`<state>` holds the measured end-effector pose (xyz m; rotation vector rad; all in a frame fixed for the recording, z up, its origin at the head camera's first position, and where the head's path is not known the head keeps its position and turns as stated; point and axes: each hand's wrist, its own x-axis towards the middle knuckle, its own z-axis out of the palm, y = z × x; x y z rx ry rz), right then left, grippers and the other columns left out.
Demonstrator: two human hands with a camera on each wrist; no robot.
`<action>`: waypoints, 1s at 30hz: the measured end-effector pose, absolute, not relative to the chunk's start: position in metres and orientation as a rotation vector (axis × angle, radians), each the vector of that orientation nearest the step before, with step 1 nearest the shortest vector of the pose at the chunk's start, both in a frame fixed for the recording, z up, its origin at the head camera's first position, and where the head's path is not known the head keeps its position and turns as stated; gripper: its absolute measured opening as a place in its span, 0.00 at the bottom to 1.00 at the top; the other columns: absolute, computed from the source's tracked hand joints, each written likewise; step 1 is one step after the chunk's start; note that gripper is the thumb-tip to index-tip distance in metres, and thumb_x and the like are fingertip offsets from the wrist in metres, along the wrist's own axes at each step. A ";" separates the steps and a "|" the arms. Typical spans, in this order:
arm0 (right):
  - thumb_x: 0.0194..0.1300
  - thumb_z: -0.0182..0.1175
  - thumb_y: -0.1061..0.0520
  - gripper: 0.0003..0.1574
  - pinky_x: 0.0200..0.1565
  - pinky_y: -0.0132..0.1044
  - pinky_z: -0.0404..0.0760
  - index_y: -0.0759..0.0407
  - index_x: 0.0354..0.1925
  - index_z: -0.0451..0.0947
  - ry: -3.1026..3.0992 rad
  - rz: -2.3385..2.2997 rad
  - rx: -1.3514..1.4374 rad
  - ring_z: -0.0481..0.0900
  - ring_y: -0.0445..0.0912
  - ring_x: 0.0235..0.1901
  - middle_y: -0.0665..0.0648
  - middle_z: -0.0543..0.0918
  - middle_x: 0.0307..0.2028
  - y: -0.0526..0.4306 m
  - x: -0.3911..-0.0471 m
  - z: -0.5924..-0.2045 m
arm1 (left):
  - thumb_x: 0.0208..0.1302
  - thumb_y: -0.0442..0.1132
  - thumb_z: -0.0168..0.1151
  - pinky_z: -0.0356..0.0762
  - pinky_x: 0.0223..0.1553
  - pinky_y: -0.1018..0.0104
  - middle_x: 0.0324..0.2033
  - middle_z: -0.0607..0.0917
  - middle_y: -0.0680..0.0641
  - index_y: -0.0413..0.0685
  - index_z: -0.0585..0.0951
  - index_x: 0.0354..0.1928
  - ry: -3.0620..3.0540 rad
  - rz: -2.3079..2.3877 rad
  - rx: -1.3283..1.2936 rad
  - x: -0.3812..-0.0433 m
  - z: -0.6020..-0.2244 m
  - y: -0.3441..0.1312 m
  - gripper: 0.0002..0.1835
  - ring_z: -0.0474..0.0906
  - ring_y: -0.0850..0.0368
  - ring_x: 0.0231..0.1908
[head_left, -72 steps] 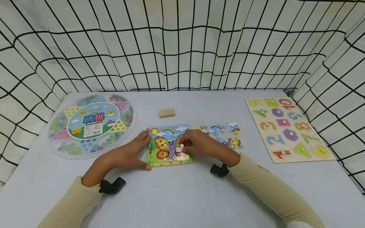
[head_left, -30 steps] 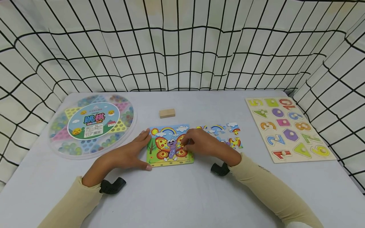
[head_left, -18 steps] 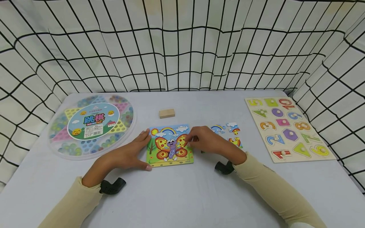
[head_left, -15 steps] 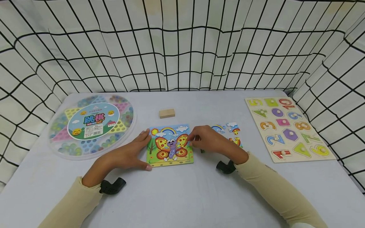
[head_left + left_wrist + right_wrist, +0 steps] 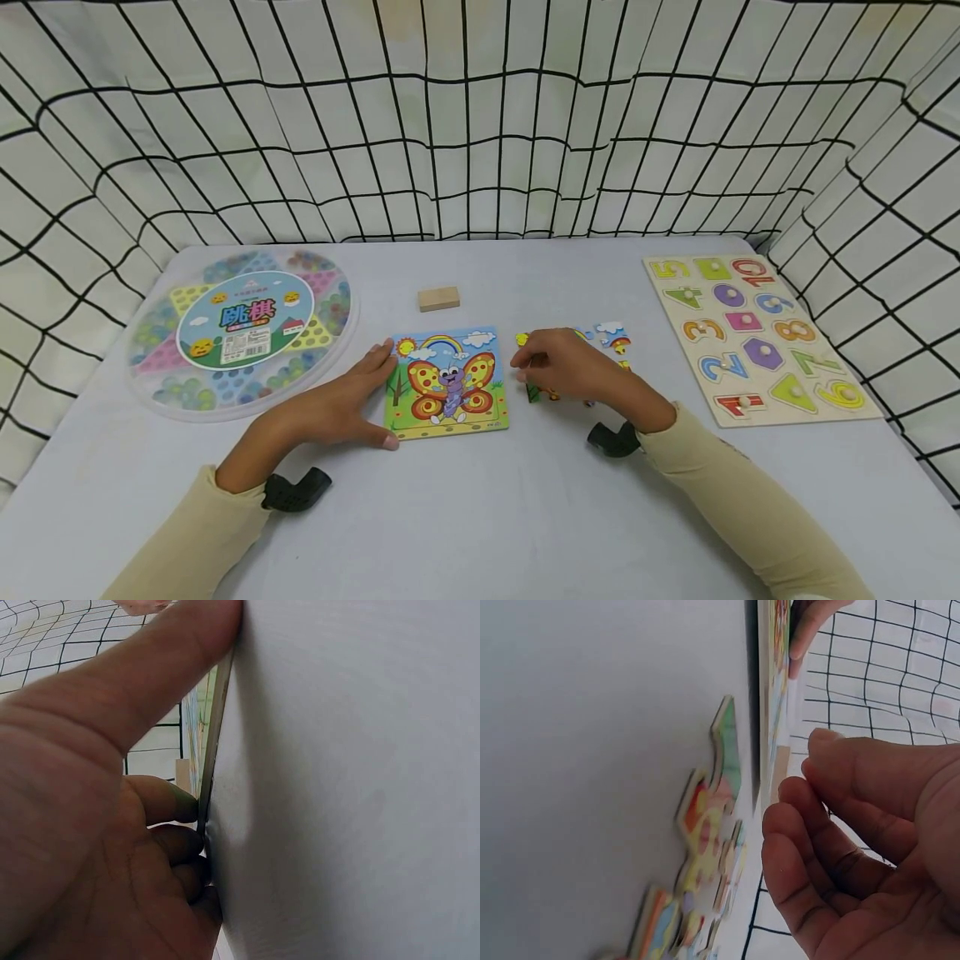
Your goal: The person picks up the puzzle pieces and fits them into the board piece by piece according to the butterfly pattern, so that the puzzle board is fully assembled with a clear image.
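Observation:
A butterfly jigsaw puzzle board (image 5: 450, 383) lies flat on the table in the head view. My left hand (image 5: 343, 400) rests along its left edge, thumb near the lower left corner and fingertips near the upper left. In the left wrist view, the left thumb (image 5: 172, 667) and fingertips touch the board's side. Just right of the board, my right hand (image 5: 570, 362) hovers over loose puzzle pieces (image 5: 615, 337) and partly covers them. The right wrist view shows its bent fingers (image 5: 787, 862) and thumb with nothing between them, beside the loose pieces (image 5: 705, 832).
A small wooden block (image 5: 438, 299) lies behind the board. At the left is a round Chinese checkers set (image 5: 247, 325) with marbles under a clear cover. A wooden number-and-shape board (image 5: 761, 342) lies at the right. Black netting (image 5: 468, 150) stands behind the table.
My right hand has left the board's lower right part and moved right, over the loose pieces. A pale patch there earlier now shows as the butterfly's wing. The left hand has stayed put.

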<state>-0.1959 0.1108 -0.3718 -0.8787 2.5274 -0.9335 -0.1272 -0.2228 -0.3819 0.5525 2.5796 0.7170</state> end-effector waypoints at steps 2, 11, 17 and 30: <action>0.64 0.65 0.62 0.09 0.40 0.35 0.79 0.59 0.43 0.85 2.535 -0.944 -0.878 0.78 0.42 0.38 0.47 0.81 0.38 0.116 -0.196 -0.373 | 0.48 0.59 0.75 0.44 0.69 0.41 0.76 0.36 0.42 0.36 0.47 0.75 2.581 0.715 0.548 -0.127 -0.382 -0.223 0.64 0.30 0.42 0.74; 0.64 0.65 0.62 0.11 0.37 0.36 0.79 0.61 0.46 0.84 2.533 -0.992 -0.846 0.78 0.43 0.38 0.49 0.83 0.40 0.134 -0.196 -0.376 | 0.48 0.59 0.75 0.43 0.69 0.41 0.76 0.36 0.42 0.37 0.47 0.75 2.578 0.698 0.533 -0.128 -0.381 -0.222 0.64 0.29 0.42 0.74; 0.63 0.65 0.63 0.10 0.37 0.36 0.79 0.62 0.44 0.85 2.538 -0.998 -0.890 0.78 0.43 0.37 0.50 0.83 0.37 0.137 -0.196 -0.377 | 0.48 0.59 0.75 0.43 0.68 0.40 0.76 0.36 0.41 0.36 0.47 0.75 2.576 0.716 0.534 -0.127 -0.381 -0.222 0.63 0.29 0.41 0.73; 0.57 0.67 0.67 0.18 0.42 0.37 0.77 0.61 0.48 0.83 2.569 -0.867 -0.834 0.76 0.44 0.40 0.50 0.80 0.38 0.136 -0.196 -0.380 | 0.49 0.59 0.74 0.43 0.69 0.41 0.76 0.36 0.42 0.36 0.47 0.75 2.586 0.705 0.559 -0.128 -0.384 -0.223 0.63 0.29 0.42 0.74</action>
